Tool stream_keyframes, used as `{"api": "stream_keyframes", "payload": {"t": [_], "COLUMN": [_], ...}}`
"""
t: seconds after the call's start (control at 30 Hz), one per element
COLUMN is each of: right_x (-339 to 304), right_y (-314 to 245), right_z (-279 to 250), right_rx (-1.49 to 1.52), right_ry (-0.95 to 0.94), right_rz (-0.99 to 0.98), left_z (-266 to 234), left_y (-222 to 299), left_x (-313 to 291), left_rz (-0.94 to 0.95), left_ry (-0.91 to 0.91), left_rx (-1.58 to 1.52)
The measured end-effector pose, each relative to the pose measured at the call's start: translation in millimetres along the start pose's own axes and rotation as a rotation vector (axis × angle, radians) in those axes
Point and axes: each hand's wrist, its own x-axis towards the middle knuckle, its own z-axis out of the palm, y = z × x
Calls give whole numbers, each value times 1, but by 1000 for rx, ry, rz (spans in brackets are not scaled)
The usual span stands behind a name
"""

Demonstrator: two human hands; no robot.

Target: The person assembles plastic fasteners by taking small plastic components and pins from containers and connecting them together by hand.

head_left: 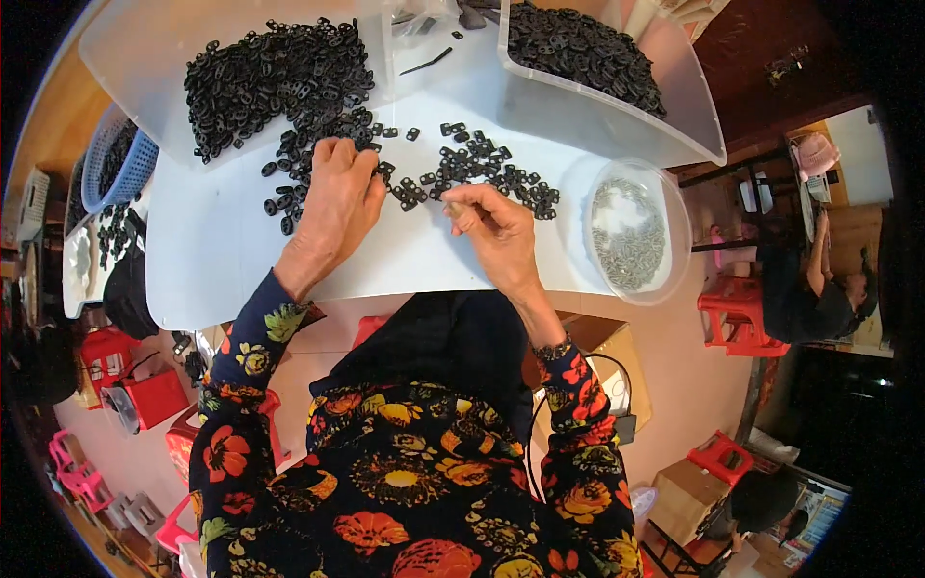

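Observation:
My left hand (339, 200) reaches down at the edge of a heap of small black two-holed plastic pieces (323, 130), its fingers curled together. Their tips are hidden, so what they hold cannot be seen. Above the near part of the white tabletop (405, 265), my right hand (496, 231) is closed in a pinch between thumb and forefinger. Anything in that pinch is too small to make out. Just beyond the right hand lies a loose scatter of similar black pieces (491, 169). A round clear tub (682, 226) of small silvery metal pins (626, 255) stands to its right.
A clear bin (135, 48) opens toward me at the far left, its black pieces spilling out. Another clear bin (597, 120) at the far right holds more. A thin black stick (427, 62) lies between them. A blue basket (120, 169) stands left; a person (819, 294) sits right.

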Motion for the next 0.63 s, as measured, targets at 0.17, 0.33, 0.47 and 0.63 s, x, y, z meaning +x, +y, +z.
{"api": "stream_keyframes", "payload": {"t": [0.17,0.33,0.47,0.63], "right_x": [0,-1,-2,-1], "right_y": [-2,3,5,3], "right_z": [-1,-3,-5,-7], "right_rx": [-5,21,-39,-58], "right_ry": [0,21,-13,-28], "right_rz": [2,-6,-43,-7], "left_z": [15,49,61,65], "left_y": [-3,-11,-27,-26], "left_x": [48,87,97,97], "left_rz": [120,259,278,261], "left_ry": [-52,-290,-419,-454], "left_rx": [-30,-65,-130,-148]}}
